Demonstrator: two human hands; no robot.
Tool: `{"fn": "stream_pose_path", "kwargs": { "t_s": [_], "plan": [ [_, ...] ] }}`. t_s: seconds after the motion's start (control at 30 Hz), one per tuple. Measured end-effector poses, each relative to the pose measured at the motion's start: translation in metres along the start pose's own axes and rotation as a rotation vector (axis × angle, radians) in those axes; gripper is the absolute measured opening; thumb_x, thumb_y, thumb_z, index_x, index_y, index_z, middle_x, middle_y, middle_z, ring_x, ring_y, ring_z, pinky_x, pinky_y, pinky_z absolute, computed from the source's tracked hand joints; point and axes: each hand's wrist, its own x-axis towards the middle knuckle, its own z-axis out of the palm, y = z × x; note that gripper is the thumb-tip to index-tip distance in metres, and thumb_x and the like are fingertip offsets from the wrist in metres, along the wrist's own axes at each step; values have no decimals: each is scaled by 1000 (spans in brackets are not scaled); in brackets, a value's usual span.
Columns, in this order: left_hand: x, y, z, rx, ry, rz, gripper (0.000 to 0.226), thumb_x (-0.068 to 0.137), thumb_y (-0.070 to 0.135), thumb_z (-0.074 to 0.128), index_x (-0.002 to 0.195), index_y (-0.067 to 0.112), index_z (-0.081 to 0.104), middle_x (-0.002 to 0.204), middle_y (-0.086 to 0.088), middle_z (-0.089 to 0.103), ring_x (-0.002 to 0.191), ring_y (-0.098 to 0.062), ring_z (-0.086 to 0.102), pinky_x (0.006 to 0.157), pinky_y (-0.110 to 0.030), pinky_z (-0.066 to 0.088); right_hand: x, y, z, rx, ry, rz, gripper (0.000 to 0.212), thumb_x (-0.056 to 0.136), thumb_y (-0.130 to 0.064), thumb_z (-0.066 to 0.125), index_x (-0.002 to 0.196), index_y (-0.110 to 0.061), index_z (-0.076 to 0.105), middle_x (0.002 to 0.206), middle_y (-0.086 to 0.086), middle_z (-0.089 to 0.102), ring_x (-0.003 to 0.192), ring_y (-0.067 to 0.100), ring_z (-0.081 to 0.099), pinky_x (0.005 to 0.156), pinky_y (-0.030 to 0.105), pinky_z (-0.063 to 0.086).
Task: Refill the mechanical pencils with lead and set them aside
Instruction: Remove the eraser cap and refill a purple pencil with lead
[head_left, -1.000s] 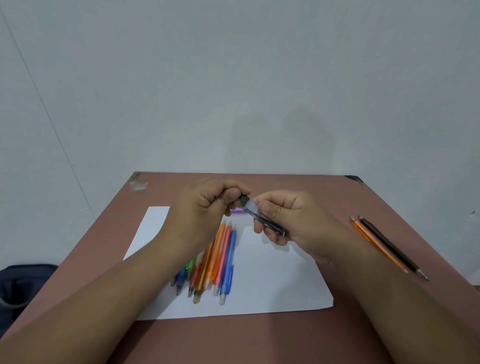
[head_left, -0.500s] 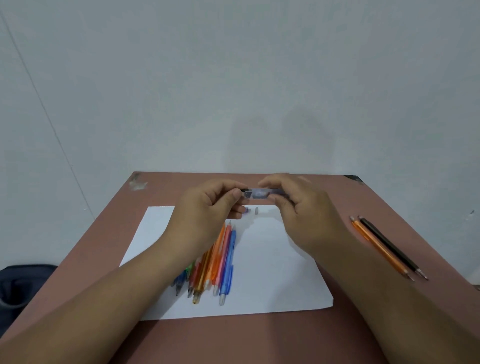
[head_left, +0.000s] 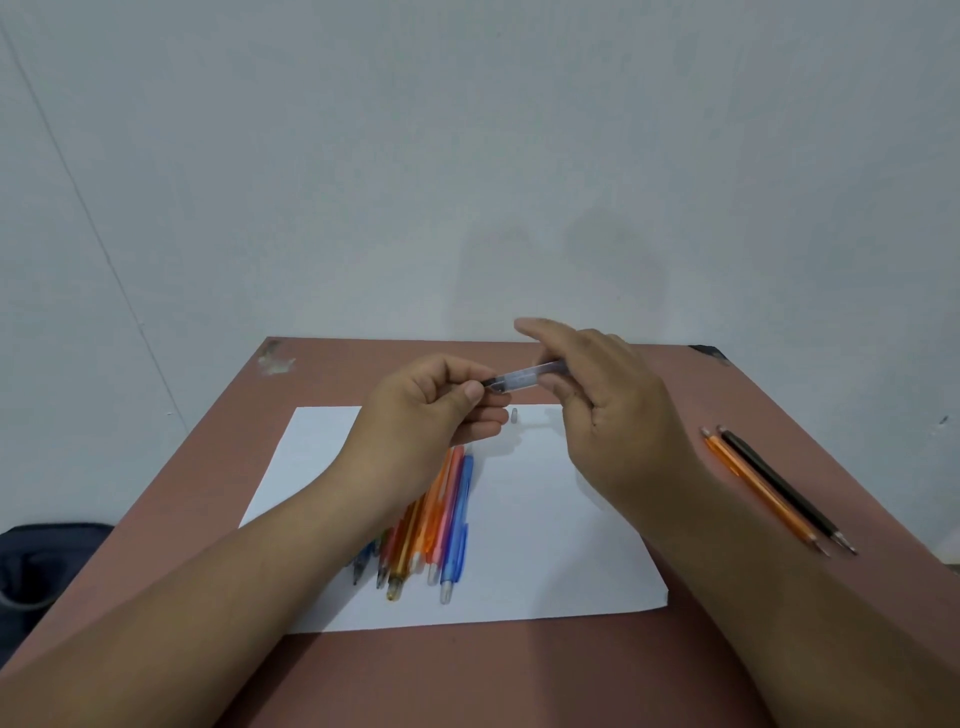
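Reddish-brown tabletop fills the lower part of the view, set against a plain pale wall. A white sheet of paper lies on its middle. On the near left part of the sheet a bundle of mechanical pencils lies side by side, tips toward the near edge: blue, pink, orange and amber barrels, with green and dark blue ones partly hidden under the left forearm. Well apart on the right, straight on the tabletop, an orange pencil and a black pencil lie touching each other. Farther along the sheet a small grey cap lies by itself.

Above the far edge of the sheet both hands hold a clear lead case in the air, nearly level, its right end slightly higher. The left hand pinches the case's dark left end between thumb and forefinger, its other fingers curled below. The right hand has its grip narrow on the case's right end, thumb beneath and one finger raised above. At the far left of the scene, beside the tabletop, a dark bag sits lower down.
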Motion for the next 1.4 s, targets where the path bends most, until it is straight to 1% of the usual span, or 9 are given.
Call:
{"fn": "stream_pose_path", "kwargs": {
  "t_s": [0.27,0.57,0.73,0.9,1.0,1.1,1.2,1.3,1.4],
  "plan": [
    [-1,1,1,-33,-17,-21,19,103,7,48,109,6,66,93,-6,77,86,-18,75,70,-18,57,0,4,2,-77,-10,-38,72,84,15,57,143,-25,50,101,-5,60,89,13,49,79,25,46],
    [-1,1,1,-12,-20,-38,20,103,8,48,109,8,67,92,-6,77,88,-19,75,74,-21,60,-1,5,3,-120,-26,-84,57,81,14,55,126,-17,68,97,1,62,89,14,50,79,24,46],
    [-1,0,1,-31,-18,-62,21,103,9,48,108,8,67,92,-8,77,89,-20,75,75,-23,60,-1,3,3,-27,-56,-34,67,89,11,57,143,-29,53,101,-21,53,93,12,52,81,25,49],
    [0,-1,1,-38,-13,-81,22,104,11,47,108,8,68,92,-8,77,89,-20,75,77,-25,61,1,5,2,15,-78,35,79,92,8,57,147,-46,39,99,-11,56,92,12,54,80,23,49],
    [0,-1,2,-42,-8,-88,22,104,11,47,107,7,69,92,-9,77,89,-21,75,77,-24,60,-3,4,4,-22,-67,-42,68,86,13,57,137,-31,60,98,-13,54,91,11,51,79,26,48],
    [0,0,2,-49,1,-97,22,104,12,47,106,7,69,91,-8,77,87,-20,75,73,-22,60,1,4,3,36,-97,45,75,95,3,57,146,-49,38,100,-11,57,93,10,53,82,21,47],
    [-1,0,2,-19,0,-90,22,104,13,48,107,10,69,91,-6,77,87,-19,75,73,-21,60,-3,4,4,-28,-90,-29,60,89,9,56,133,-30,63,99,-3,60,92,16,55,79,31,51],
    [-2,0,2,-39,4,-94,22,104,11,47,108,9,69,92,-8,77,87,-19,75,74,-22,60,0,5,3,20,-115,65,73,94,5,57,145,-44,44,98,-6,58,91,14,54,79,27,50],
    [-2,1,3,-47,8,-95,23,104,10,46,109,8,69,92,-8,77,86,-19,75,71,-20,59,-4,3,2,25,-87,25,64,91,10,58,138,-34,59,98,-4,59,90,18,56,78,37,52]
  ]
}}
